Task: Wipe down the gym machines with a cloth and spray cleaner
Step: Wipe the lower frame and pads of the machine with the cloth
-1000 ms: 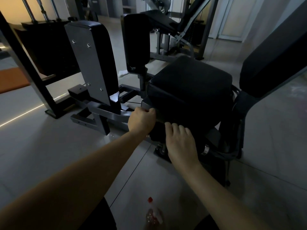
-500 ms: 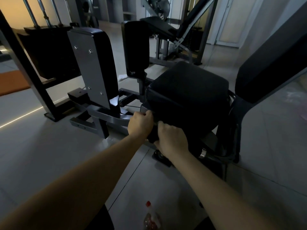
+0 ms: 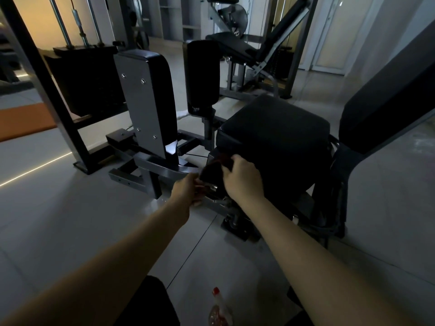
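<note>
A dark reddish cloth (image 3: 211, 171) hangs at the front left corner of the black padded seat (image 3: 275, 135) of a gym machine. My right hand (image 3: 244, 180) grips the cloth's upper edge against the seat corner. My left hand (image 3: 188, 191) pinches the cloth's lower end, just left of and below the right hand. A clear spray bottle with a red cap (image 3: 219, 309) stands on the floor near my knees. The machine's two upright black leg pads (image 3: 150, 102) (image 3: 202, 74) rise left of the seat.
The machine's backrest (image 3: 388, 109) slopes up at the right. A weight stack (image 3: 84, 78) in a dark frame stands at the left. Another machine (image 3: 254, 45) is behind. Grey tiled floor (image 3: 58, 220) spreads left; an orange mat (image 3: 23, 121) lies far left.
Both hands were bunched at the seat's front edge. Now the left hand has dropped lower and left, and the right has risen, drawing the cloth out between them.
</note>
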A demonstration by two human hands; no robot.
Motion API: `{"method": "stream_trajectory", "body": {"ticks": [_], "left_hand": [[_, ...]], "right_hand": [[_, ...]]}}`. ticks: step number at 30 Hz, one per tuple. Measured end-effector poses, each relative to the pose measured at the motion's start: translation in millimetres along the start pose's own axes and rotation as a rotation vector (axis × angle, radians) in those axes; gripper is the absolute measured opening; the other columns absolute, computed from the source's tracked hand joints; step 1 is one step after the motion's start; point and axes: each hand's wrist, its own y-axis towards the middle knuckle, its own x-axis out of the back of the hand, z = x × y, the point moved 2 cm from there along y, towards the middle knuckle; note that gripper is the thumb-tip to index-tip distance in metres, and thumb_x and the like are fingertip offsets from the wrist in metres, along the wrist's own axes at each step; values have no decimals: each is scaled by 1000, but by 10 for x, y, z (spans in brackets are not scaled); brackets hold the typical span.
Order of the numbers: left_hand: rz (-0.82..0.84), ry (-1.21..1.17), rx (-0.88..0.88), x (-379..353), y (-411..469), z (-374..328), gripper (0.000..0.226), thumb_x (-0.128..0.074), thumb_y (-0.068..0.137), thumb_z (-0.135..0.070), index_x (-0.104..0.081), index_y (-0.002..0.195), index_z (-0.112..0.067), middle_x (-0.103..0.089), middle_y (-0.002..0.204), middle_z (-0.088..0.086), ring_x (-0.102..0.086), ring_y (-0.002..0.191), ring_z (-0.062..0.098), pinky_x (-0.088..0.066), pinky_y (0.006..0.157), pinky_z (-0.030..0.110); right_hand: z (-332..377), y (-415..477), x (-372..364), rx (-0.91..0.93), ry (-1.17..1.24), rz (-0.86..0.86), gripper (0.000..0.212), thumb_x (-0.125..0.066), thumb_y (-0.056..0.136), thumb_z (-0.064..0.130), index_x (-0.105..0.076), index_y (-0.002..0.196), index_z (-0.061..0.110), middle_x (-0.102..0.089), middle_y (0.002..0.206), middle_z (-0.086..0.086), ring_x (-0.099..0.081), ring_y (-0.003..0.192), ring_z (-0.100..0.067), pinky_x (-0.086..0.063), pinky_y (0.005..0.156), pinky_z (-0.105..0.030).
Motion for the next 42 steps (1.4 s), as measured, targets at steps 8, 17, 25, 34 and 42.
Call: {"method": "stream_trajectory", "body": {"ticks": [8, 17, 25, 34, 42], "left_hand": [[-143, 68, -16, 93, 86, 122, 25, -46, 100, -15, -64, 114, -5, -63, 94, 15, -59, 79, 24, -45, 60, 31], [-108, 154, -142, -9, -72, -60, 18, -53, 92, -9, -70, 97, -7, -65, 82, 12, -60, 76, 28, -49, 67, 36], [-106, 549, -390, -277, -185, -124, 32, -56, 101, -38, -59, 74, -20, -62, 70, -3, -60, 66, 12, -38, 58, 27], [-156, 649, -488, -316, -156, -88, 25, -53, 102, -40, -63, 94, -18, -65, 84, -2, -64, 78, 16, -49, 66, 33], [-248, 531, -489, -342, -169, 58, 30, -54, 101, -44, -64, 86, -21, -66, 78, -6, -64, 73, 11, -46, 62, 32]], "right_hand": [[191, 355, -305, -11, -207, 433, 13, -64, 81, 22, -58, 80, 10, -62, 79, -7, -61, 67, -23, -46, 56, -27], [-135, -333, -148, 300, -365, 37, 58, -73, 84, 17, -42, 132, 8, -57, 124, -13, -60, 112, -28, -51, 90, -34], [-451, -651, 179, 226, -473, -3, 63, -78, 82, 38, -47, 129, 10, -57, 124, -8, -56, 114, -22, -49, 92, -32], [-235, -141, 145, -105, -374, 429, 48, -77, 82, 37, -58, 118, 11, -66, 100, -7, -66, 93, -27, -53, 79, -35], [-810, -671, -104, 311, -774, -269, 45, -71, 83, 15, -54, 124, 6, -62, 104, -13, -62, 89, -27, -50, 79, -37]]}}
